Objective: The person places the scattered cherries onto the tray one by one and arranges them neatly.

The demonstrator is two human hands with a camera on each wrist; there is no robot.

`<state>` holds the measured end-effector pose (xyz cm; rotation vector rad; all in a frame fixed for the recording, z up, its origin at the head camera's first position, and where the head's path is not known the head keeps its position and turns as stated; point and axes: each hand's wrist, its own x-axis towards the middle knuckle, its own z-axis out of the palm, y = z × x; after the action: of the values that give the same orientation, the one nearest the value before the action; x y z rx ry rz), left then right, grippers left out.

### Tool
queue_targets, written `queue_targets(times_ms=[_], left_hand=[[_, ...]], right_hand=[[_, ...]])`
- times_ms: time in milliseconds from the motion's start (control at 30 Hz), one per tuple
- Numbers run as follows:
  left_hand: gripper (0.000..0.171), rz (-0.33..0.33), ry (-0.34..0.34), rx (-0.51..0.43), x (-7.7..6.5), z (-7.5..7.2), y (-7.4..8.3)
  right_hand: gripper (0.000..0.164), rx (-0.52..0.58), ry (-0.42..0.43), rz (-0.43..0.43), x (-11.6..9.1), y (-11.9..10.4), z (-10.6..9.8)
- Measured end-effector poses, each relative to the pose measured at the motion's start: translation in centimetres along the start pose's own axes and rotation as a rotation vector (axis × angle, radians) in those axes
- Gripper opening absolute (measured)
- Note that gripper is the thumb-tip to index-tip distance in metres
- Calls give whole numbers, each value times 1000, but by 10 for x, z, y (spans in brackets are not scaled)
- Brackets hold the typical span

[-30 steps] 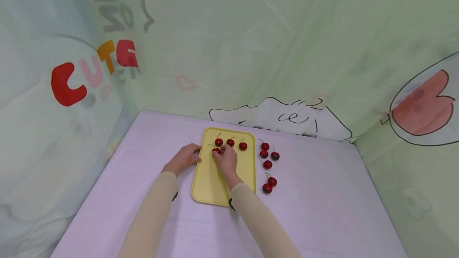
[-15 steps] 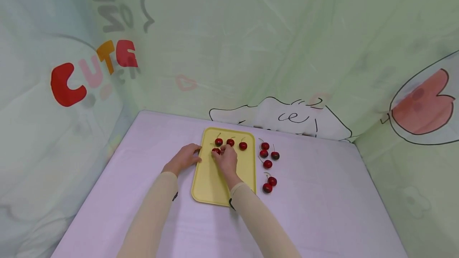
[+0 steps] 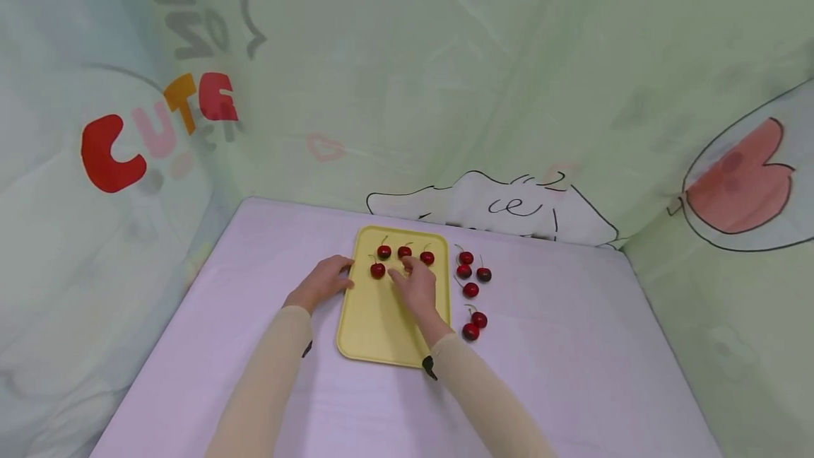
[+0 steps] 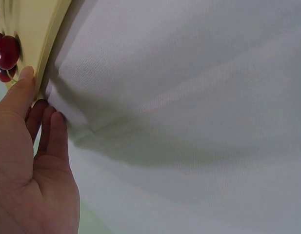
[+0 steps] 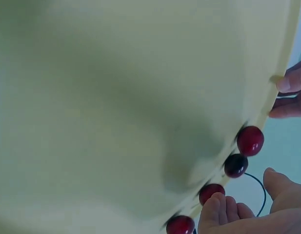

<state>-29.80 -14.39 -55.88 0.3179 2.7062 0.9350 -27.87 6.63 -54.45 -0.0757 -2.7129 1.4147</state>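
A yellow tray (image 3: 381,331) lies on the table with several dark red stemmed cherries on it. Three make a row near its far end, and one cherry (image 3: 378,271) sits just in front of the row's left end. My left hand (image 3: 321,283) holds the tray's left rim, its thumb (image 4: 26,75) over the edge and the other fingers along the outer side. Over the tray, to the right of the front cherry, hovers my right hand (image 3: 418,290). Its thumb and fingers are spread apart with nothing between them, as the right wrist view also shows.
To the right of the tray, several more cherries (image 3: 470,290) lie on the pale cloth-covered table (image 3: 572,345). Two of these, including a cherry (image 3: 470,331), lie nearer the front. Printed fabric walls (image 3: 407,90) rise behind and at both sides.
My right hand has let go of the front cherry and drawn back to the right, its fingers now parted. The cherry stays on the tray. My left hand keeps its place at the rim.
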Motion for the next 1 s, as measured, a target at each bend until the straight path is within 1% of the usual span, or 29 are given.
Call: queue_targets(times_ms=[100,233,333,467,633,800,1000], left_hand=[[54,-6,3,7,-2,0,0],[54,-15,10,12,-6,-1,3],[53,-18,10,3,-8,-3,5],[53,0,13,8,-8,-2,4],[52,14,14,16,-7,-2,3],[53,9,12,14,-6,-2,2],[54,5,8,17,-6,-1,1]], right_hand=[[48,-35,-10,-31,-5,5,-14],[52,-45,-17,-36,-13,7,-35],[55,-51,-17,-7,-17,11,-49],[60,-55,-17,13,-19,18,-68],[64,-76,-16,26,-17,27,-88],[66,-146,1,52,-9,48,-104],[67,-135,30,111,-2,66,-120]])
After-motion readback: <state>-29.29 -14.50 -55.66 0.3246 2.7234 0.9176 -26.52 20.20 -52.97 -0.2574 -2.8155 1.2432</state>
